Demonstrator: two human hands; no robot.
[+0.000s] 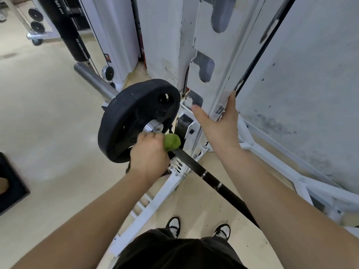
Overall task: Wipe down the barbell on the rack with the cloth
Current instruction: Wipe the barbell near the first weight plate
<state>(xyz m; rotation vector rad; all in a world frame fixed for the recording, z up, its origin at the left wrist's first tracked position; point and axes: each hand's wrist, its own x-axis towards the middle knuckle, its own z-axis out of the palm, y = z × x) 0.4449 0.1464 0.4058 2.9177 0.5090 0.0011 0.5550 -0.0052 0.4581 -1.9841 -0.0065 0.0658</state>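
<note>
A black barbell (206, 176) lies across the white rack (206, 61), running from lower right up to a black weight plate (134, 117) on its silver sleeve (93, 79). My left hand (148, 154) is closed around a bunched green cloth (172, 141) pressed onto the bar just inside the plate, beside the rack's hook. My right hand (219, 123) grips the edge of the white rack upright, thumb spread on its face, clear of the bar.
A scuffed white wall panel (301, 94) stands at right. The rack's white base frame (155, 202) runs along the floor by my shoes (174, 226). A black punching bag (66, 28) and a cable machine stand at back left. A dark box (11, 183) sits at left.
</note>
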